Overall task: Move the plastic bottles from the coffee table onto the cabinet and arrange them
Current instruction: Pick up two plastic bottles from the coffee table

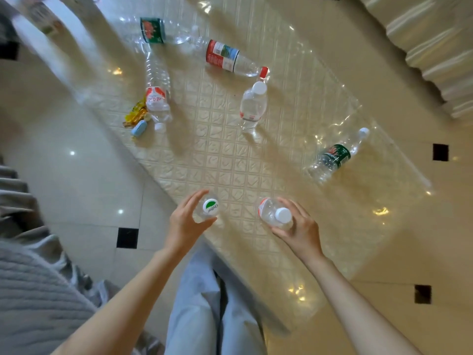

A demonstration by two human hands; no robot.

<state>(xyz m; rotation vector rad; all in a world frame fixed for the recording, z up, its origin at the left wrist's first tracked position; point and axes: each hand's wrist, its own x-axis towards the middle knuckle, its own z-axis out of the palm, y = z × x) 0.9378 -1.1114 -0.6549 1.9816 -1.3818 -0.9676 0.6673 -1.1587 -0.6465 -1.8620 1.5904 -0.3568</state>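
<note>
Warm glare, blurred wide-angle edges

place: home living room, looking lived-in
floor [76, 175]: glossy cream tiles with small black inset squares, reflecting ceiling lights
coffee table [256, 160]: low, sitting under a clear embossed plastic cover
seating: grey quilted sofa cover [30, 278] showing at left, pale ribbed upholstery [422, 34] running along top right
clutter: snack wrapper [135, 112] and empty drink bottles [222, 56] lying on the table, typical household leftovers
</note>
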